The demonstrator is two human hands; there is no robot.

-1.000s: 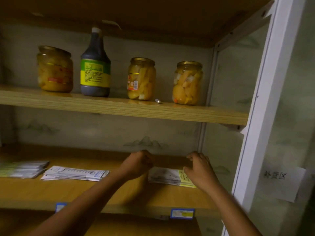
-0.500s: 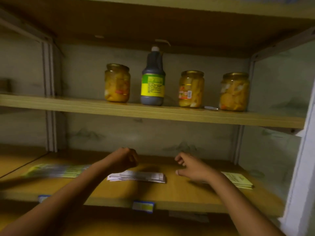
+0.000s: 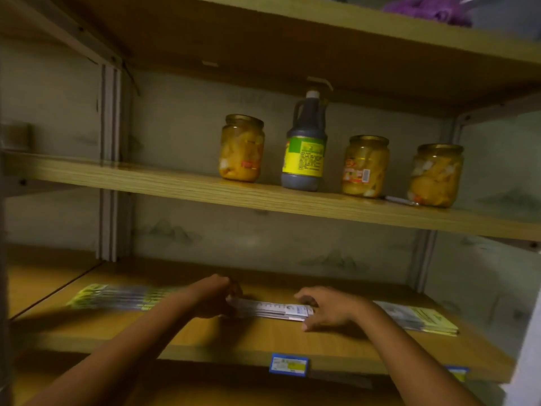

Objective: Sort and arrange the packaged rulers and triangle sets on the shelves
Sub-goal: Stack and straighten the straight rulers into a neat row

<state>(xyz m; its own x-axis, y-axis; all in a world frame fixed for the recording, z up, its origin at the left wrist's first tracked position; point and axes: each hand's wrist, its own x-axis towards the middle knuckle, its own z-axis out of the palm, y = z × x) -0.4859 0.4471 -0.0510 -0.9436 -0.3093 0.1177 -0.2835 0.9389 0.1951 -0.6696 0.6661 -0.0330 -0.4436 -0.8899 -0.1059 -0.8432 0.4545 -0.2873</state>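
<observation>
Both hands bracket the white ruler pack [image 3: 270, 309] mid-shelf, left hand [image 3: 215, 294] with fingers curled on its end, right hand [image 3: 325, 307] with fingers spread against the other, and an uneven squeeze could likely buckle it or skew it toward the yellow-edged stack [image 3: 117, 297] left of it.

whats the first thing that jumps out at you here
Three jars of yellow fruit and a dark bottle stand on the middle shelf. Below, the left hand and right hand sit at either end of a white ruler pack, between other packs left and right.
</observation>
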